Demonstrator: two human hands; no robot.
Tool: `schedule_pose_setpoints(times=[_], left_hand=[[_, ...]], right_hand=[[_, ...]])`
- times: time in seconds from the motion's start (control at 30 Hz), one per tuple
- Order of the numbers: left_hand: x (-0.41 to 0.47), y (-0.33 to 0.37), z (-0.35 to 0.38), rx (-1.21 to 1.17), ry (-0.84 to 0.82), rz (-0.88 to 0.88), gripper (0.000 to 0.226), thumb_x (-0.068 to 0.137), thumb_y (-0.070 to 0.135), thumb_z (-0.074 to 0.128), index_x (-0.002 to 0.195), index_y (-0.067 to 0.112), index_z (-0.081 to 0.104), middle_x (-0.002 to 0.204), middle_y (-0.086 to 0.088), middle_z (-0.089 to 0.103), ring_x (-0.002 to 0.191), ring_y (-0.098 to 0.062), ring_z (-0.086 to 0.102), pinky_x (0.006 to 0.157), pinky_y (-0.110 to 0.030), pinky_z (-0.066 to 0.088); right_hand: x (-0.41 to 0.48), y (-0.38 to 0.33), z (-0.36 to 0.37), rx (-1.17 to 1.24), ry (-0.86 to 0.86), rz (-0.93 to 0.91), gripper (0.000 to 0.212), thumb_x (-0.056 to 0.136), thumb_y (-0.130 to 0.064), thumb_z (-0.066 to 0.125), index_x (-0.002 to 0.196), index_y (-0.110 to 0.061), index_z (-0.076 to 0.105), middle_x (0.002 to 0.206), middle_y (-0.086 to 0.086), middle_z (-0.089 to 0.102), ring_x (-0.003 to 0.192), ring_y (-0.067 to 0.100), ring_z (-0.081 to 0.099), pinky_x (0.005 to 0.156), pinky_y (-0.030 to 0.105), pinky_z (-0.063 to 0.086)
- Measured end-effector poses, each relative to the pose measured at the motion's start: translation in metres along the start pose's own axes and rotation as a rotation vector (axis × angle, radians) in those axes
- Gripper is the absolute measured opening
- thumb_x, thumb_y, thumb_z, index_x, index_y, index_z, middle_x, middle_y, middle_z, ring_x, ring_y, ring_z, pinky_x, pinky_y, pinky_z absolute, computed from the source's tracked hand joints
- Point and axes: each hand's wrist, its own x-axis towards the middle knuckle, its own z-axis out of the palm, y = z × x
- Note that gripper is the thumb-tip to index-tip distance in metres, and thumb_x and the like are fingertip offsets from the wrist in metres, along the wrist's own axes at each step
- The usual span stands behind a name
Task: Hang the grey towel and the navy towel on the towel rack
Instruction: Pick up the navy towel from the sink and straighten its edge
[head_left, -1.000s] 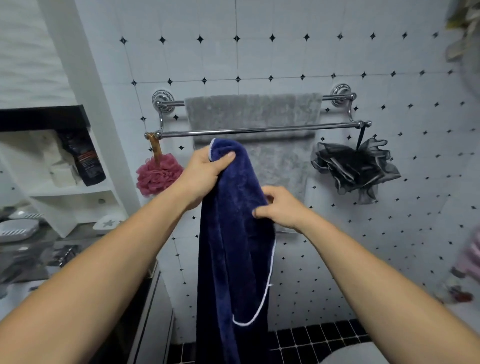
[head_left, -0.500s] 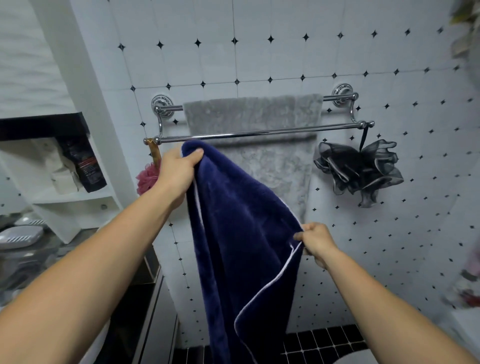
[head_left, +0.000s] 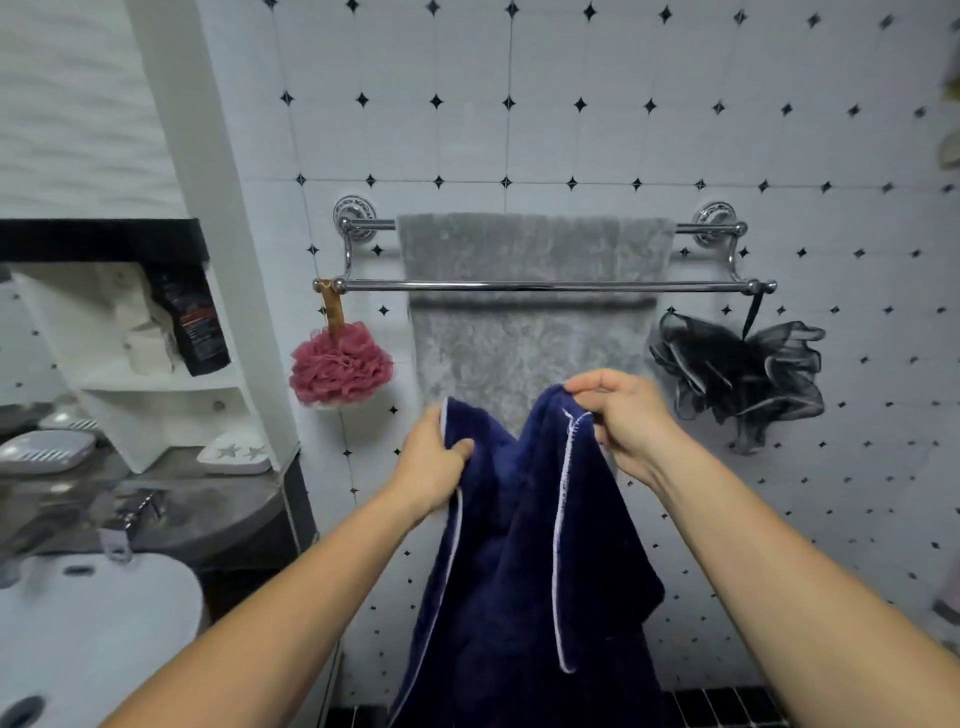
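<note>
The grey towel (head_left: 530, 332) hangs over the rear bar of the chrome double towel rack (head_left: 467, 285) on the tiled wall. The navy towel (head_left: 509, 551), edged in white stitching, hangs below the rack between my hands. My left hand (head_left: 434, 462) grips its top left corner. My right hand (head_left: 618, 421) pinches its top right corner. The top edge sags in a dip between both hands, well below the front bar. The towel's lower end runs out of the frame.
A pink bath sponge (head_left: 340, 366) hangs from the rack's left end, a black one (head_left: 743, 374) from the right end. To the left are a white shelf unit (head_left: 156, 384) with bottles, a dark counter with soap dishes (head_left: 47, 449), and a white basin (head_left: 88, 629).
My left hand dropped from near the front bar. My right hand rose and took the towel's other top corner. The navy towel now spreads between both hands.
</note>
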Motion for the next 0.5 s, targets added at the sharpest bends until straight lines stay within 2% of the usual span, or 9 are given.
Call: schedule_pose_setpoints(times=[0.1,0.17,0.2,0.23,0.3,0.33,0.4,0.47,0.5], left_hand=[[-0.021,-0.010,0.017,0.088,-0.057,0.121,0.056,0.087,0.004,0.059,0.123,0.041,0.039,0.098,0.022,0.058,0.081,0.004,0.063,0.067,-0.011,0.049],[-0.031,-0.018,0.017,0.161,-0.087,0.191,0.073,0.089,0.005,0.055,0.144,0.043,0.027,0.107,0.020,0.057,0.090,-0.003,0.063,0.081,-0.021,0.052],[-0.035,-0.022,0.016,0.172,-0.100,0.236,0.070,0.090,0.003,0.054,0.146,0.039,0.031,0.113,0.015,0.060,0.097,-0.007,0.062,0.088,-0.025,0.050],[-0.039,-0.026,0.015,0.186,-0.112,0.288,0.060,0.090,0.002,0.053,0.140,0.034,0.046,0.115,0.010,0.065,0.097,-0.008,0.062,0.090,-0.026,0.049],[-0.050,-0.035,0.016,0.229,-0.105,0.329,0.038,0.087,-0.002,0.052,0.109,0.023,0.071,0.094,0.000,0.074,0.083,-0.013,0.062,0.077,-0.030,0.049],[-0.056,-0.039,0.016,0.200,-0.119,0.263,0.035,0.086,-0.003,0.051,0.097,0.019,0.075,0.086,-0.002,0.074,0.079,-0.016,0.062,0.073,-0.032,0.049],[-0.067,-0.048,0.014,-0.031,-0.202,0.079,0.033,0.084,0.004,0.048,0.092,0.015,0.078,0.086,-0.002,0.076,0.079,-0.016,0.066,0.072,-0.032,0.053],[-0.076,-0.057,0.012,-0.191,-0.290,0.051,0.029,0.085,0.022,0.052,0.094,0.011,0.077,0.089,-0.001,0.076,0.081,-0.012,0.065,0.074,-0.028,0.052],[-0.080,-0.062,0.013,-0.175,-0.338,0.070,0.029,0.085,0.033,0.057,0.094,0.013,0.076,0.088,0.003,0.074,0.082,-0.010,0.063,0.076,-0.029,0.051]], right_hand=[[-0.001,-0.017,0.015,0.174,-0.044,0.008,0.033,0.086,0.018,0.044,0.084,-0.003,0.069,0.063,0.008,0.071,0.047,0.011,0.064,0.046,0.019,0.052],[-0.002,-0.025,0.019,0.215,-0.062,-0.009,0.034,0.085,0.020,0.041,0.089,0.000,0.069,0.064,0.007,0.073,0.054,0.014,0.067,0.054,0.022,0.057],[-0.002,-0.028,0.019,0.217,-0.060,-0.019,0.035,0.085,0.020,0.040,0.091,0.002,0.069,0.068,0.010,0.073,0.058,0.016,0.067,0.056,0.023,0.058],[-0.001,-0.030,0.020,0.219,-0.049,-0.027,0.035,0.084,0.020,0.039,0.091,0.002,0.068,0.073,0.013,0.071,0.063,0.019,0.067,0.058,0.025,0.059],[-0.001,-0.034,0.020,0.236,-0.014,-0.033,0.035,0.085,0.020,0.038,0.089,0.002,0.068,0.081,0.016,0.068,0.068,0.022,0.064,0.060,0.026,0.059],[0.000,-0.035,0.020,0.243,0.005,-0.035,0.035,0.085,0.020,0.038,0.090,0.002,0.068,0.081,0.017,0.067,0.068,0.022,0.064,0.060,0.026,0.059],[0.000,-0.034,0.020,0.249,0.039,-0.033,0.035,0.085,0.020,0.037,0.095,0.006,0.067,0.082,0.018,0.067,0.067,0.022,0.064,0.061,0.027,0.060],[0.001,-0.033,0.019,0.265,0.070,-0.027,0.035,0.086,0.020,0.036,0.100,0.008,0.066,0.083,0.020,0.066,0.071,0.024,0.064,0.064,0.030,0.060],[0.002,-0.033,0.018,0.276,0.090,-0.022,0.035,0.087,0.019,0.036,0.103,0.009,0.066,0.085,0.021,0.065,0.073,0.025,0.063,0.067,0.031,0.060]])
